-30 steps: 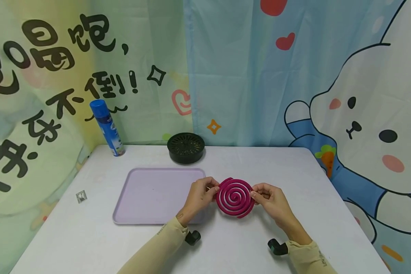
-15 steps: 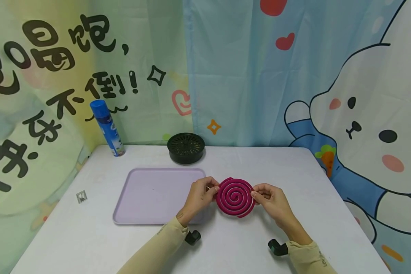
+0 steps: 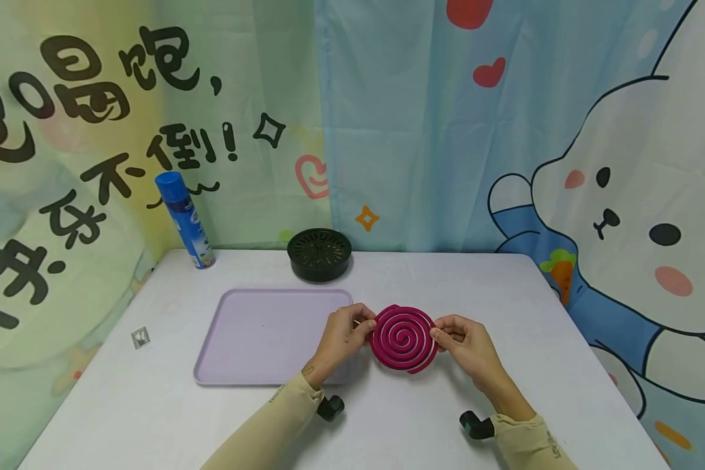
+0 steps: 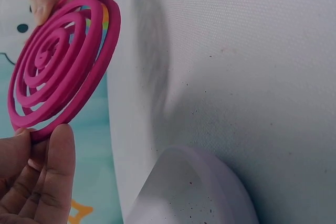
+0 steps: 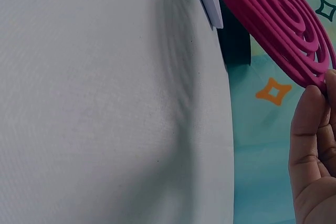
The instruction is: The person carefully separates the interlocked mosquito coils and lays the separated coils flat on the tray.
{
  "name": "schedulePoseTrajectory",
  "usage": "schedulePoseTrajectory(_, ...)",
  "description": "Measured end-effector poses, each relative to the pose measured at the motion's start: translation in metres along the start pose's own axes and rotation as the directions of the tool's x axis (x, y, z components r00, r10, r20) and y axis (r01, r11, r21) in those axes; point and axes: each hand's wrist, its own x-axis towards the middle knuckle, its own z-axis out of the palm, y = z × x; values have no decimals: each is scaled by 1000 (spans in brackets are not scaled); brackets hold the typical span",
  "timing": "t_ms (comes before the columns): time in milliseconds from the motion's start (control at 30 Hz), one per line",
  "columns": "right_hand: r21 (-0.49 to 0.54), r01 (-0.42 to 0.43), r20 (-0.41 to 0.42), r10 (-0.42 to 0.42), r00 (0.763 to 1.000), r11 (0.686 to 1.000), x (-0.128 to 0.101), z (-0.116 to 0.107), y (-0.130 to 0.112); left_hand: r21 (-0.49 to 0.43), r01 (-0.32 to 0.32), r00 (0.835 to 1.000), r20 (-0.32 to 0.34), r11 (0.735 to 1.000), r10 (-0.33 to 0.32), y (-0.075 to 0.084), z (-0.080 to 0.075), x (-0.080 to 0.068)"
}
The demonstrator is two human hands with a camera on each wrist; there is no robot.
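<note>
A: What are the hands doing here?

B: Both hold one thing between them: a magenta, flat spiral mosquito coil (image 3: 403,337), lifted a little off the white table (image 3: 505,294) and tipped toward the person. The left hand (image 3: 342,336) pinches the coil's left rim between thumb and fingertips; the right hand (image 3: 467,344) pinches the opposite rim the same way. The left wrist view shows the coil (image 4: 60,59) edge-on, with the left thumb and a finger (image 4: 55,171) closed on its lower edge.

A: So which step would you say this is?

B: It looks like two interlocked spirals, and a narrow pale gap runs between the windings. I'd judge the person is easing the pair apart.

A: What does the next move call for?

B: A light touch, I think. The material looks brittle, so the two hands would have to work the windings apart evenly rather than twist hard.

A: What lies about the hands?

B: Just left of the left hand is a lilac rectangular plastic tray (image 3: 258,336). Beyond both hands stands a black round perforated holder (image 3: 319,253), and far off to the left a blue spray can (image 3: 183,219).
</note>
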Motion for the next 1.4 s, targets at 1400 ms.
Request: schedulePoseTrajectory(1400,-29,-34,19,35,999,999,5,6,-5,44,14,997,-78,999,-11,-4,-17,-2)
